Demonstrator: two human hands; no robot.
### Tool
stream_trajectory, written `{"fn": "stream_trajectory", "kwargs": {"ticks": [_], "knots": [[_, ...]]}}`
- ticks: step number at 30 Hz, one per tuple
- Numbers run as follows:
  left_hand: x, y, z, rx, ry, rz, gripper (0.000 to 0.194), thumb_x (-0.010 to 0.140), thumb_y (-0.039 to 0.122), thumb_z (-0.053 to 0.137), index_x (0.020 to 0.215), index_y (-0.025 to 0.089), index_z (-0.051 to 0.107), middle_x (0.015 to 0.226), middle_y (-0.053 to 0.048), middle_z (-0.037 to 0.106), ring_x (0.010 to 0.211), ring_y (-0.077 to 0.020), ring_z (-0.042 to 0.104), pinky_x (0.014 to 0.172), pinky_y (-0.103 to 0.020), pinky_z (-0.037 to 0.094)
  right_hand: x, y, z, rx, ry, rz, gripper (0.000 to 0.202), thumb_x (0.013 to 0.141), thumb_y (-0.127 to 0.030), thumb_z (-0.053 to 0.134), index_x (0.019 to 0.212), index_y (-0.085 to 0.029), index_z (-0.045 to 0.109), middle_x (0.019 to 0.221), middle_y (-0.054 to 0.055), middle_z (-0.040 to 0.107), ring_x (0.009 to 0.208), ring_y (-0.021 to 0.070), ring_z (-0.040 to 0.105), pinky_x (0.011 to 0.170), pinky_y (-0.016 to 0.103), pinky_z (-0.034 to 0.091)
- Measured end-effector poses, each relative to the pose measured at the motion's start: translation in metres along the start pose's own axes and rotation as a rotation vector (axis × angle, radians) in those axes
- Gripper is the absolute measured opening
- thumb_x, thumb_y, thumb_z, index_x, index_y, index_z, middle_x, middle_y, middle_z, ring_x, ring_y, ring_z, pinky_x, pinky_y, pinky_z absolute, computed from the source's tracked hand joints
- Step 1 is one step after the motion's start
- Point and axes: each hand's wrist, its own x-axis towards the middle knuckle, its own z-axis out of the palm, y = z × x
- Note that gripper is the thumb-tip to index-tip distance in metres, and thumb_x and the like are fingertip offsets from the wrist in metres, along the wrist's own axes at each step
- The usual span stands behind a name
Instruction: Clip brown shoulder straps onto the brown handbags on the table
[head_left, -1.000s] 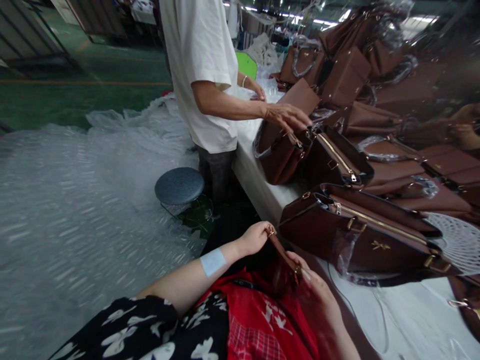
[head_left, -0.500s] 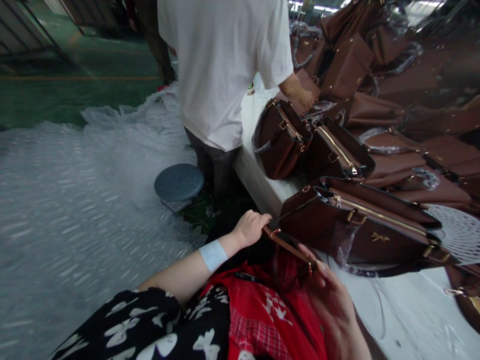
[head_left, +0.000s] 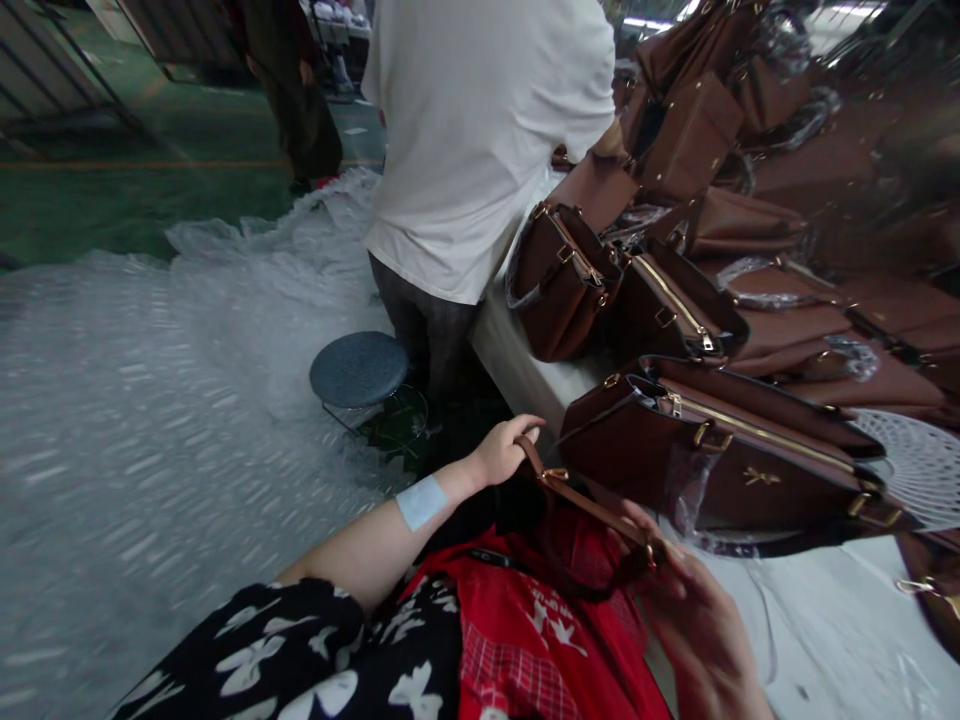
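Note:
A brown strap (head_left: 592,508) with gold-coloured hardware stretches between my two hands over my red apron (head_left: 525,600). My left hand (head_left: 504,452) has its fingers closed on the strap's upper end. At the other end my right hand (head_left: 679,575) grips the strap near a gold clip, its fingers partly in shadow. Part of the strap hangs in a loop below. Just beyond my right hand stands a brown handbag (head_left: 727,450) with a gold zip, a small bow ornament and plastic-wrapped handles.
A co-worker in a white shirt (head_left: 480,130) stands ahead at the white table (head_left: 817,610). More brown handbags (head_left: 562,280) are piled to the right, beside a white plastic basket (head_left: 919,465). A round stool (head_left: 358,368) and a heap of clear plastic (head_left: 150,430) are on the left.
My right hand has moved right and slightly down with the strap. The strap now bends at my left hand and a loop shows below. The co-worker has shifted right, reaching farther away.

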Motion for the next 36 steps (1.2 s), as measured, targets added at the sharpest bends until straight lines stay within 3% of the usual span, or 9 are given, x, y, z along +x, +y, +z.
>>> {"fn": "stream_trajectory", "kwargs": {"ticks": [4,7,12,16,21,24,28,32,36], "knots": [[0.006,0.002,-0.018,0.236,0.124,0.185,0.015,0.073,0.019,0.075,0.087,0.020,0.071,0.064,-0.001,0.057,0.073,-0.0181,0.054,0.081,-0.030,0.040,-0.004,-0.009,-0.021,-0.039,0.067,-0.029,0.041,0.058,-0.030,0.084,0.098,-0.020,0.079,0.106,0.011,0.074,0.094,0.0291,0.069,0.090,0.044,0.055],[0.010,0.015,-0.012,0.002,0.174,0.099,0.020,0.079,0.022,0.068,0.098,0.017,0.069,0.060,0.002,0.055,0.065,-0.0148,0.052,0.074,-0.029,0.042,-0.004,-0.004,-0.026,-0.030,0.085,0.002,0.034,0.057,-0.030,0.083,0.090,-0.020,0.080,0.116,0.012,0.071,0.104,0.0320,0.067,0.090,0.043,0.057],[0.000,0.038,0.007,-0.442,-0.120,-0.158,0.034,0.086,0.031,0.055,0.104,0.007,0.069,0.044,0.011,0.018,0.043,-0.0080,0.026,0.057,-0.023,0.040,-0.010,-0.004,-0.023,0.005,0.152,-0.041,0.026,0.062,-0.032,0.079,0.086,-0.022,0.079,0.107,0.010,0.073,0.102,0.0316,0.068,0.098,0.049,0.052],[-0.009,0.039,0.002,0.044,-0.198,-0.041,0.028,0.085,0.029,0.057,0.103,0.015,0.072,0.050,0.006,0.037,0.043,-0.0085,0.028,0.049,-0.022,0.032,-0.021,-0.024,-0.032,-0.001,0.259,-0.107,0.030,0.056,-0.032,0.080,0.084,-0.020,0.079,0.087,0.010,0.074,0.101,0.0314,0.068,0.103,0.047,0.048],[-0.001,0.034,-0.016,0.406,-0.018,0.143,0.010,0.067,0.016,0.076,0.072,0.021,0.069,0.053,0.002,0.048,0.059,-0.0141,0.047,0.062,-0.024,0.039,-0.031,-0.042,-0.039,0.038,0.279,-0.100,0.041,0.062,-0.034,0.075,0.099,-0.018,0.078,0.061,0.006,0.067,0.088,0.0304,0.070,0.101,0.050,0.049],[0.004,0.042,-0.018,0.102,0.028,0.099,0.007,0.073,0.022,0.072,0.078,0.018,0.069,0.053,0.003,0.047,0.056,-0.0121,0.047,0.063,-0.024,0.041,-0.030,-0.039,-0.038,0.050,0.203,-0.079,0.028,0.063,-0.036,0.075,0.087,-0.022,0.079,0.072,0.007,0.071,0.076,0.0279,0.070,0.097,0.052,0.051],[0.003,0.057,-0.011,-0.454,-0.016,-0.083,0.043,0.089,0.047,0.050,0.093,0.009,0.070,0.042,0.009,0.023,0.041,-0.0082,0.028,0.048,-0.021,0.036,-0.024,-0.030,-0.037,0.025,0.136,-0.041,0.037,0.066,-0.038,0.076,0.101,-0.025,0.078,0.059,0.004,0.066,0.078,0.0308,0.071,0.092,0.052,0.054],[-0.004,0.047,-0.003,-0.258,-0.136,-0.167,0.068,0.090,0.068,0.035,0.087,0.009,0.069,0.042,0.009,0.022,0.037,-0.0050,0.009,0.038,-0.020,0.009,-0.022,-0.029,-0.035,-0.013,0.125,-0.052,0.043,0.064,-0.042,0.079,0.102,-0.021,0.078,0.090,0.014,0.075,0.100,0.0373,0.068,0.089,0.051,0.055],[-0.006,0.030,-0.006,0.158,-0.120,0.014,0.064,0.090,0.069,0.036,0.074,0.014,0.065,0.043,0.007,0.030,0.038,-0.0073,0.023,0.042,-0.023,0.018,-0.028,-0.036,-0.030,-0.024,0.114,-0.072,0.021,0.063,-0.038,0.081,0.071,-0.020,0.076,0.130,0.017,0.064,0.112,0.0384,0.063,0.090,0.052,0.055]]}}
